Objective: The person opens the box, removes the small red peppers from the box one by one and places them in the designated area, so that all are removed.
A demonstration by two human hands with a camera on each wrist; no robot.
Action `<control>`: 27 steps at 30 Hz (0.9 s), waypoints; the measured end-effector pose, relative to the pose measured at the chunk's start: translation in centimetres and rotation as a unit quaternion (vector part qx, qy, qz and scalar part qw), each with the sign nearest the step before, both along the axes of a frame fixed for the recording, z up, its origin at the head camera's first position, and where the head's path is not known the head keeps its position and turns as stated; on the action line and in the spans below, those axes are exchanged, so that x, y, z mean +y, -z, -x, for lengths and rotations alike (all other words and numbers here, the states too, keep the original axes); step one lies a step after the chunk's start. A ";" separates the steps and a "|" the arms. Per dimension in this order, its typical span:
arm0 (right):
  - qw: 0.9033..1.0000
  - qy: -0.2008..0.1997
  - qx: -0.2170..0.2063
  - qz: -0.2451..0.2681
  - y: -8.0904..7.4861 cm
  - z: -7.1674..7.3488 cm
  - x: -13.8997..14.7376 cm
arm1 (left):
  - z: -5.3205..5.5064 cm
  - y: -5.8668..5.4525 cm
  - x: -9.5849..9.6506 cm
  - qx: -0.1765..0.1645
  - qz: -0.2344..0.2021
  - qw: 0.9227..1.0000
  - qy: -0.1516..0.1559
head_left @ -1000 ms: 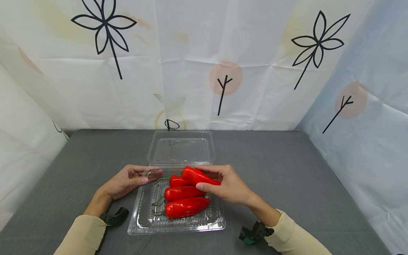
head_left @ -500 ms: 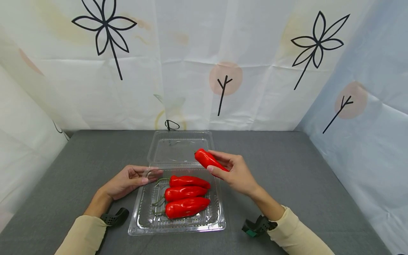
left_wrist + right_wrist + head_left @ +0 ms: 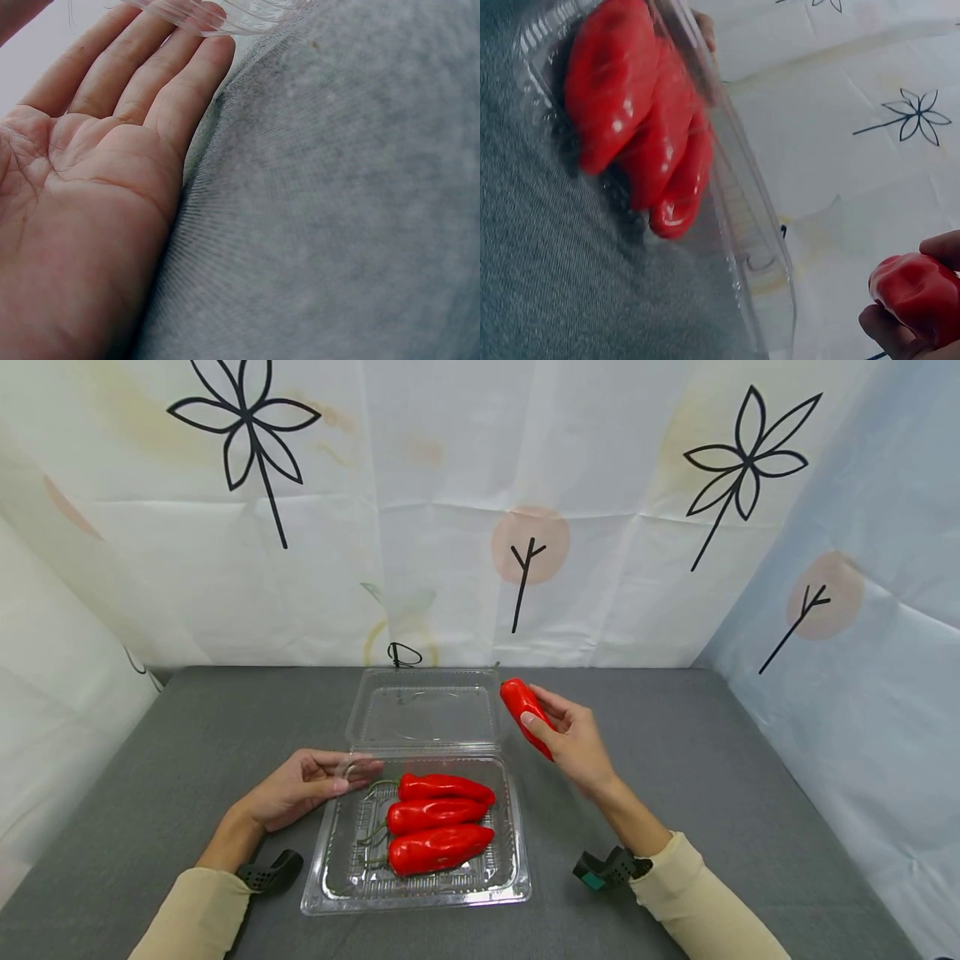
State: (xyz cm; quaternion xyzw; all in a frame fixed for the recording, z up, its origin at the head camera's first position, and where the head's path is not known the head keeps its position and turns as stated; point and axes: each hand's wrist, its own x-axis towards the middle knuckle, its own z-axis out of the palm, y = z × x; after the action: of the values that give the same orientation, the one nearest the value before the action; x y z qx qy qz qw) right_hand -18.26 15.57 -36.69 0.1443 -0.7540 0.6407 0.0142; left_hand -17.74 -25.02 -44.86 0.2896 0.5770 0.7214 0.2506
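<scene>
In the head view my right hand (image 3: 581,743) grips a red pepper (image 3: 525,714) between thumb and fingers, in the air right of the clear lid. Its green stem points up and back. The right wrist view shows the held pepper (image 3: 919,296) at the lower right. Three red peppers (image 3: 440,850) lie side by side in the clear plastic clamshell container (image 3: 322,893), stems to the left. My left hand (image 3: 292,785) is at the container's back left corner. In the left wrist view its fingers (image 3: 135,67) are nearly straight, fingertips at the plastic rim.
The container's hinged lid (image 3: 427,710) lies folded back behind the tray. Grey cloth (image 3: 675,760) covers the table. White printed fabric (image 3: 450,527) hangs along the back and sides. A dark wrist mount (image 3: 611,867) sits on each wrist.
My right hand has lifted a pepper out of the container and carried it up, back and to the right. The left hand and the three other peppers stay in place.
</scene>
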 end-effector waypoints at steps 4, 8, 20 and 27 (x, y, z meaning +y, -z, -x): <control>0.999 0.030 -0.017 -0.005 0.6 0.7 0.5 | 0.0 -0.1 0.1 0.002 0.004 1.000 -0.002; 0.998 0.051 -0.037 -0.003 1.3 1.6 0.8 | 0.0 -0.2 0.1 -0.005 0.008 1.000 -0.007; 0.992 0.103 -0.071 0.006 3.9 4.3 0.7 | 0.1 -0.1 0.0 -0.003 0.005 1.000 -0.006; 0.991 0.117 -0.060 0.013 5.4 5.4 0.5 | 0.0 -0.1 0.0 -0.006 -0.005 1.000 0.001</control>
State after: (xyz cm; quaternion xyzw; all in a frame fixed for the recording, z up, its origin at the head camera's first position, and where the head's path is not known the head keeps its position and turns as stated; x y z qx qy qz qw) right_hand -23.65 16.08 -42.08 0.0161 -0.7568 0.6518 0.0454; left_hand -17.78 -25.01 -44.75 0.2869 0.5718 0.7258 0.2530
